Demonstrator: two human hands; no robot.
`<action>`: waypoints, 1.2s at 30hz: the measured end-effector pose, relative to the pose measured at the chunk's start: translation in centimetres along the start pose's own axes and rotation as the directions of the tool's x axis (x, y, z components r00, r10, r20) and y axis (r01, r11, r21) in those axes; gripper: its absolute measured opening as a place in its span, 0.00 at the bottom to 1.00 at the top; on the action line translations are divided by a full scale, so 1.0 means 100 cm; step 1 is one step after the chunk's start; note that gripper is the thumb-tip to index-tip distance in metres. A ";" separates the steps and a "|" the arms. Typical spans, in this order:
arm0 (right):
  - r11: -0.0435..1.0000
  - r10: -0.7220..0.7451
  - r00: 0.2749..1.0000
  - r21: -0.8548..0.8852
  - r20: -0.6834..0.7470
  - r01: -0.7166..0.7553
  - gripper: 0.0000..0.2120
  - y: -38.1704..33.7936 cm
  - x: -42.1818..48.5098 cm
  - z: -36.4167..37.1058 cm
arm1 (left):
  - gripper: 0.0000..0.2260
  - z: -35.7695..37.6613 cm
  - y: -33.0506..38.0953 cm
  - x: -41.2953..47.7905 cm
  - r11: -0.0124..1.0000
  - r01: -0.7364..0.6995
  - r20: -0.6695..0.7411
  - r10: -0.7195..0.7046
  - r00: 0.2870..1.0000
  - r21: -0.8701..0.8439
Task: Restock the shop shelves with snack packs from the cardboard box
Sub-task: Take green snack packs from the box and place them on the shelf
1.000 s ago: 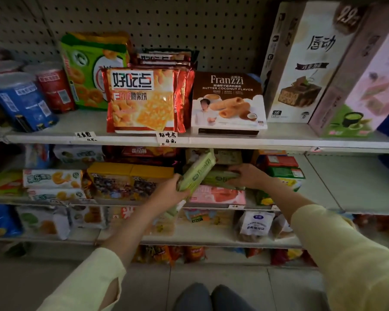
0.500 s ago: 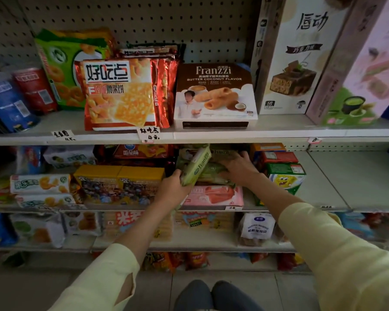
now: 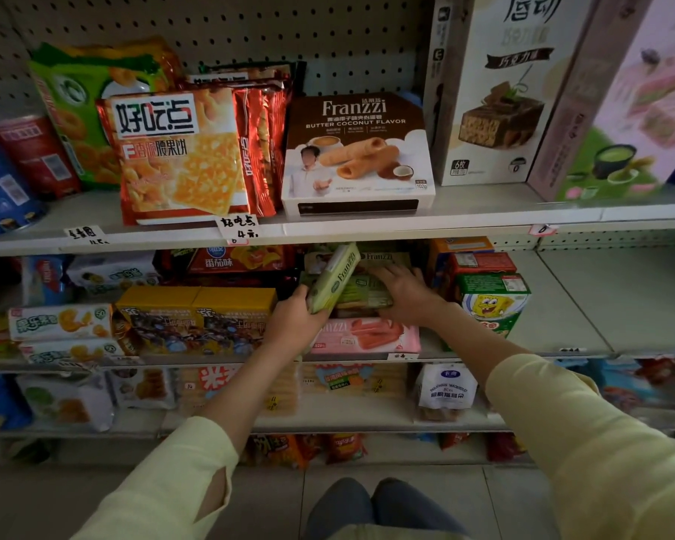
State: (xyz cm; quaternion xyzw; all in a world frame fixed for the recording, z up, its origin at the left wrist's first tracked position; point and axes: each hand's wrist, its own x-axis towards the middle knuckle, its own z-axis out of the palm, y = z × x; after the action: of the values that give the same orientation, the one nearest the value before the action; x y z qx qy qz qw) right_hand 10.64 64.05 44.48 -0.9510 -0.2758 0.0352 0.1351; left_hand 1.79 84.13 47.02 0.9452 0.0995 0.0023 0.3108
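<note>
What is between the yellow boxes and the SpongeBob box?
In the head view, the pink Franzzi pack lies between the yellow boxes and the SpongeBob box, with green packs stacked on it and both hands there.

Pale green flat rectangular Franzzi snack pack (image 3: 334,280): tilted on edge, upper end leaning toward back of the middle white metal shelf (image 3: 562,305), lower end gripped by the left hand (image 3: 295,323). Just beside it, a green Franzzi pack stack (image 3: 367,296) lies flat atop a pink Franzzi pack (image 3: 367,335); the right hand (image 3: 404,292) rests on the stack.
</note>
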 end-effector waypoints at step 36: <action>0.970 0.243 0.962 0.041 -0.121 -0.240 0.20 0.009 0.087 -0.019 | 0.17 -0.008 0.020 0.059 0.841 0.169 -0.052 -0.227 0.973 -0.514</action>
State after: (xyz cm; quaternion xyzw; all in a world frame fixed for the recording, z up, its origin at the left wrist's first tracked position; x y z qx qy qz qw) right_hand 18.75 67.56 46.16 -0.9760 -0.1481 -0.0045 0.1593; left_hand 7.86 84.11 48.48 0.8135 0.2095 0.0484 0.5403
